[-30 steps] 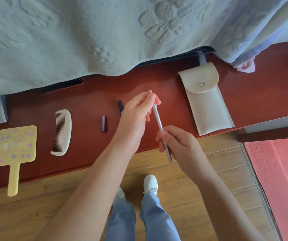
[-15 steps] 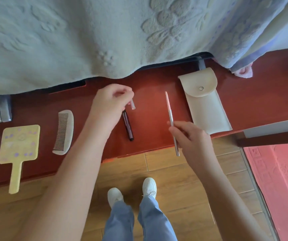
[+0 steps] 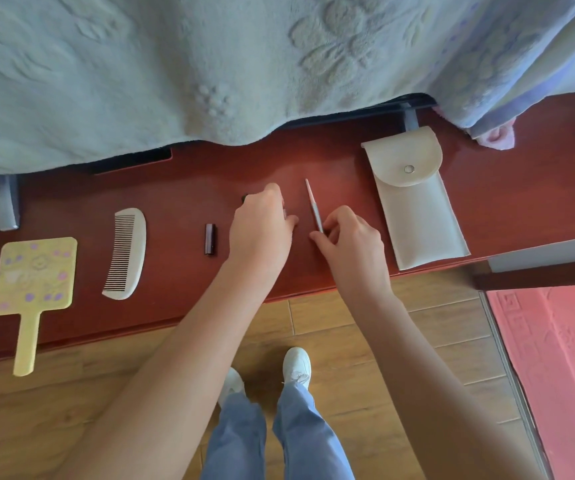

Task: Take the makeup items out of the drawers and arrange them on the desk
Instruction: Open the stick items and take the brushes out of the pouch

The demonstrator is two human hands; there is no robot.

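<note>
On the red-brown desk (image 3: 508,188) my right hand (image 3: 352,244) pinches the lower end of a thin silver-pink pencil (image 3: 313,207), which points away from me, low over or on the wood. My left hand (image 3: 262,230) is curled just left of it with a small pale cap (image 3: 284,213) between its fingertips. This hand covers a dark pen, whose tip (image 3: 244,197) alone shows. Laid out to the left are a short dark lipstick tube (image 3: 210,239), a white comb (image 3: 126,252) and a yellow hand mirror (image 3: 35,271). A cream snap pouch (image 3: 414,202) lies to the right.
A pale green blanket (image 3: 210,64) hangs over the back of the desk. A grey-white panel edge (image 3: 549,249) juts out at the right, above a pink mat (image 3: 556,358). My feet stand on the wooden floor (image 3: 71,393) in front of the desk.
My left hand pulled the cap off the pencil and came down over the dark pen. My right hand lowered the pencil from in front of me to the desk, left of the pouch.
</note>
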